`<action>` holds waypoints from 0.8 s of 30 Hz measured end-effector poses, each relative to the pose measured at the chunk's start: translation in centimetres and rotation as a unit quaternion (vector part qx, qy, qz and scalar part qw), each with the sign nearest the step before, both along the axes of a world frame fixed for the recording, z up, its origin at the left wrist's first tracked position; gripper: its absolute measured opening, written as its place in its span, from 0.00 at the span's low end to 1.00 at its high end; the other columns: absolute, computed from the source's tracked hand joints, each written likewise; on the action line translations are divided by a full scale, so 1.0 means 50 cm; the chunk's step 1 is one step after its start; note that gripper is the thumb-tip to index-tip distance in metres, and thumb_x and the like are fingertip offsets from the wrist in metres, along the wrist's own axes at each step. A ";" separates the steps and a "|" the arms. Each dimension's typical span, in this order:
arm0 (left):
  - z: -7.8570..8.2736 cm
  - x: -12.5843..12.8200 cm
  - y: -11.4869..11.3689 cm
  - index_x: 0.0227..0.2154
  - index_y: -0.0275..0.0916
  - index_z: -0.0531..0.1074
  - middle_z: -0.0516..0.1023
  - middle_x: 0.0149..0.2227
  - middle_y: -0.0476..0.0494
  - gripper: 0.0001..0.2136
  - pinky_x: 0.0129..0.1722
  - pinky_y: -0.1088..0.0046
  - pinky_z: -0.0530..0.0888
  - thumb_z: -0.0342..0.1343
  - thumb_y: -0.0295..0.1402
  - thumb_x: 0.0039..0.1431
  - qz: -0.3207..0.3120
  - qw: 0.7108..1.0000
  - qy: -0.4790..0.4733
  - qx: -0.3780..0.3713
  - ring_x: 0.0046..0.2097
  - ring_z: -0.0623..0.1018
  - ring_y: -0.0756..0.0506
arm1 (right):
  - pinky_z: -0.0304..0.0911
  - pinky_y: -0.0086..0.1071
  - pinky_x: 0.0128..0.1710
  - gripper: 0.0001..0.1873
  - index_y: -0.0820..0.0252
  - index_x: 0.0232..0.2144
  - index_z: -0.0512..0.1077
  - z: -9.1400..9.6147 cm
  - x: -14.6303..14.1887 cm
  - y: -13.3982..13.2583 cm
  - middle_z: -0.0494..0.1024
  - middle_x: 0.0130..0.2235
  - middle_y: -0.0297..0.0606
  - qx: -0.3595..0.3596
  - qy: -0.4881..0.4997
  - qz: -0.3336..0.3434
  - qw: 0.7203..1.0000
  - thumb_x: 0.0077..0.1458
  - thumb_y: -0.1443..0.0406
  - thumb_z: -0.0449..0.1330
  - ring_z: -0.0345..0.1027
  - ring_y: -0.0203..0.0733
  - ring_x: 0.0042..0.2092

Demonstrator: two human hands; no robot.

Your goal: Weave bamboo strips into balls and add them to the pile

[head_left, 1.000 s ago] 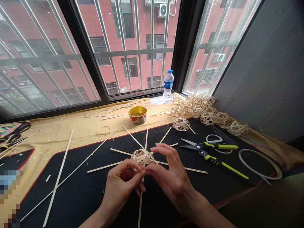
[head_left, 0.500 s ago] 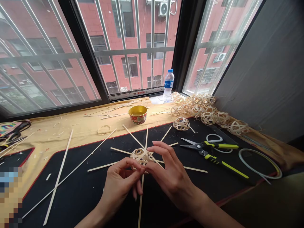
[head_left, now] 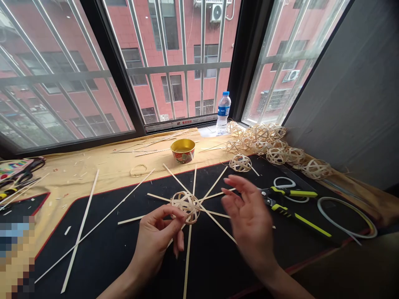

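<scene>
Between thumb and fingers, my left hand (head_left: 158, 232) pinches the near edge of a small openwork ball of woven bamboo strips (head_left: 186, 206). Beneath the ball, flat bamboo strips (head_left: 188, 257) cross in a star on the black mat. My right hand (head_left: 249, 224) is raised to the right of the ball, apart from it, fingers loosely bent and spread with nothing seen in them; it is somewhat blurred. Behind it lie pruning shears with yellow-green handles (head_left: 294, 214), their blades partly hidden, and scissors with white loop handles (head_left: 284, 182).
Several finished woven balls (head_left: 264, 141) are heaped at the back right, and one ball (head_left: 240, 163) sits apart on the mat. A gold-lined bowl (head_left: 182, 150) and a water bottle (head_left: 223, 112) stand near the window. A coiled strip (head_left: 346, 218) lies right; loose strips (head_left: 81, 228) lie left.
My right hand has let go of the woven ball and moved to the right. My left hand still holds the ball, which now shows more fully.
</scene>
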State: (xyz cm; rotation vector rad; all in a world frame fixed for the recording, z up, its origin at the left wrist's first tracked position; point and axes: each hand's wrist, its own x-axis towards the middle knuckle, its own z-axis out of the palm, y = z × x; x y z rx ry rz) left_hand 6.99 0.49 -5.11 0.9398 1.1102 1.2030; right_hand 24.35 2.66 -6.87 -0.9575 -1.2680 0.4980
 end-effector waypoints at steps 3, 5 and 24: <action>0.001 0.001 0.004 0.23 0.35 0.73 0.74 0.19 0.50 0.13 0.09 0.86 0.63 0.69 0.37 0.42 0.017 1.000 -0.013 -0.001 0.13 0.69 0.55 | 0.70 0.40 0.43 0.12 0.55 0.45 0.68 0.003 0.005 0.006 0.73 0.44 0.40 -0.111 0.161 0.022 0.980 0.60 0.60 0.55 0.71 0.42 0.45; 0.000 0.001 0.004 0.23 0.35 0.73 0.73 0.18 0.51 0.13 0.09 0.86 0.62 0.69 0.37 0.42 0.016 1.000 -0.013 -0.002 0.13 0.69 0.55 | 0.70 0.36 0.41 0.07 0.57 0.37 0.71 0.001 0.001 0.000 0.74 0.40 0.39 -0.129 0.096 0.091 0.983 0.59 0.60 0.57 0.71 0.41 0.42; 0.023 -0.002 0.014 0.23 0.38 0.73 0.67 0.13 0.58 0.15 0.07 0.90 0.57 0.74 0.31 0.31 0.043 0.978 -0.176 -0.104 0.11 0.57 0.60 | 0.70 0.35 0.45 0.08 0.58 0.35 0.71 -0.012 -0.013 -0.026 0.67 0.46 0.41 0.051 -0.154 0.124 0.979 0.51 0.70 0.65 0.67 0.41 0.48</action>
